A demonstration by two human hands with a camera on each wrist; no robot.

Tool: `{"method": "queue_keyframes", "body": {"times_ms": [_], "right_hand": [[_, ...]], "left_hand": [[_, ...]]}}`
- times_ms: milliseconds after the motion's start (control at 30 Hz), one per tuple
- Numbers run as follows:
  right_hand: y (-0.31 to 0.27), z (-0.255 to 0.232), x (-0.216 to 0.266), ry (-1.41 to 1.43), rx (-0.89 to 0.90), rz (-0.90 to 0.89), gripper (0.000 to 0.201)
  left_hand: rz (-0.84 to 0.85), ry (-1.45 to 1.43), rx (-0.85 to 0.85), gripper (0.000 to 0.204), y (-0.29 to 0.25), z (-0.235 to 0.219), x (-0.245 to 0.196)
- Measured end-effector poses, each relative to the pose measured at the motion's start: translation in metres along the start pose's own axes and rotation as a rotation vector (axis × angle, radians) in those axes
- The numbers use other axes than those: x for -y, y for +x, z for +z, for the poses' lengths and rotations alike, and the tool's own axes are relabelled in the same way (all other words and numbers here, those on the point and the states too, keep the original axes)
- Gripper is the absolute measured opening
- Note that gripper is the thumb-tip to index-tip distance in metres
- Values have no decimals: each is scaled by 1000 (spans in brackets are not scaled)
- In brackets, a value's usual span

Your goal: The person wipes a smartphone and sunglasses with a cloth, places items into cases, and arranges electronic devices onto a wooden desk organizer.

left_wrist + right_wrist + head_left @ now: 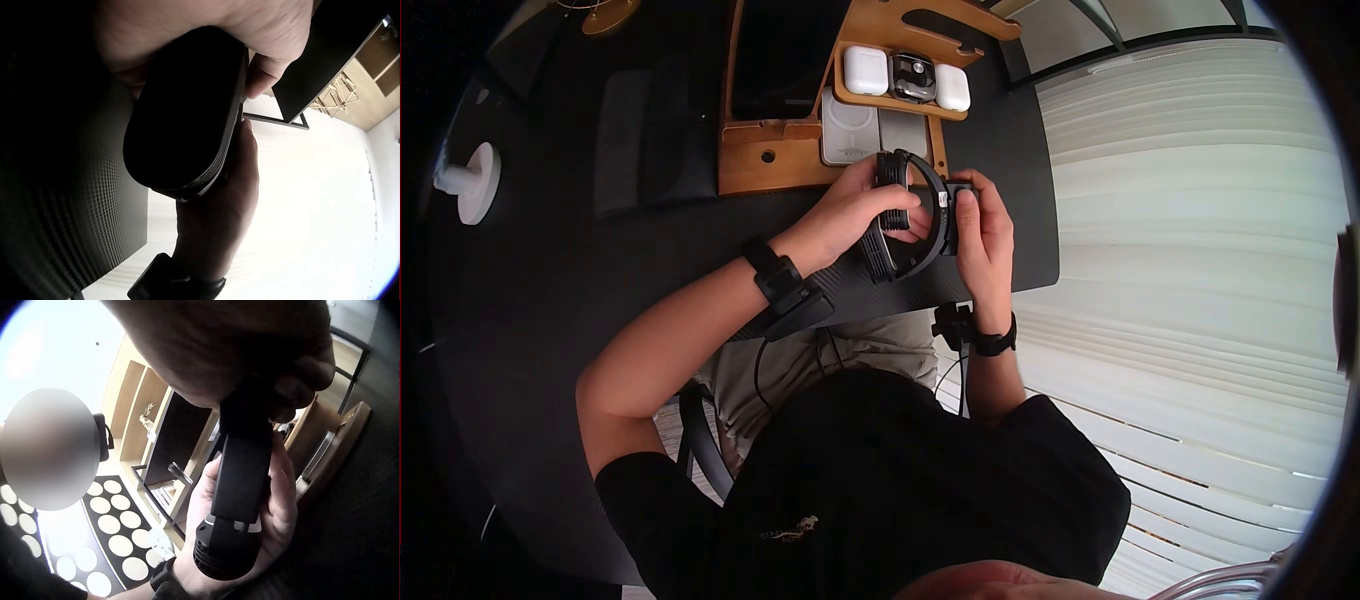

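Observation:
In the head view, a black device with ribbed sections (880, 255) and a curved black band (928, 263) is held up over the desk. My left hand (840, 220) grips its ribbed left side, thumb across the front. On its right side, my right hand (986, 240) pinches a small black block with the thumb on top. The left wrist view shows a smooth rounded black face (187, 112) below my left hand (206, 19), with my right hand (219, 215) beyond. A flat black strap (240, 478) spans from my right hand (250, 350) to my left (281, 515) in the right wrist view.
Behind the hands stands a wooden organizer (745, 175) with two white cases (866, 71), a watch (914, 78) and a pale charging pad (849, 140). A white round stand (480, 184) is at far left; pale blinds (1180, 200) hang at right.

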State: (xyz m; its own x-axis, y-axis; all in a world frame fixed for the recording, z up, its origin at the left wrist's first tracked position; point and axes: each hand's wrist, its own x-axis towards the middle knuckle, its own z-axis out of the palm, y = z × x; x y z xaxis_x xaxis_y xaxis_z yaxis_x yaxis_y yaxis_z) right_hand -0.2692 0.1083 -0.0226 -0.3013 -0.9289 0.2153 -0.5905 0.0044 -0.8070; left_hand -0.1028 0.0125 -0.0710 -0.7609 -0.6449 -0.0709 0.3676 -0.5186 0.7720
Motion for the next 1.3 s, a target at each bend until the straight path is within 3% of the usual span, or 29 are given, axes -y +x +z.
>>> {"method": "queue_keyframes", "body": {"times_ms": [367, 733, 933, 1033, 1100, 1200, 1300], "right_hand": [[2, 2, -8, -23, -15, -6, 30], [-4, -2, -13, 317, 85, 110, 51], [2, -25, -11, 279, -45, 108, 54], [2, -32, -6, 291, -56, 120, 55], [0, -36, -6, 282, -41, 126, 51], [-1, -43, -9, 215, -23, 111, 43], [0, -54, -8, 127, -41, 82, 38]], "left_hand": [[-17, -76, 57, 19, 1, -1, 0], [6, -20, 49, 30, 0, 4, -1], [38, 49, 58, 35, 6, 1, 2], [65, 132, 98, 37, 7, 1, 3], [127, 350, 89, 39, 4, 2, 1], [73, 470, 89, 41, 0, 3, -2], [101, 467, 154, 42, 2, 4, -4]]}}
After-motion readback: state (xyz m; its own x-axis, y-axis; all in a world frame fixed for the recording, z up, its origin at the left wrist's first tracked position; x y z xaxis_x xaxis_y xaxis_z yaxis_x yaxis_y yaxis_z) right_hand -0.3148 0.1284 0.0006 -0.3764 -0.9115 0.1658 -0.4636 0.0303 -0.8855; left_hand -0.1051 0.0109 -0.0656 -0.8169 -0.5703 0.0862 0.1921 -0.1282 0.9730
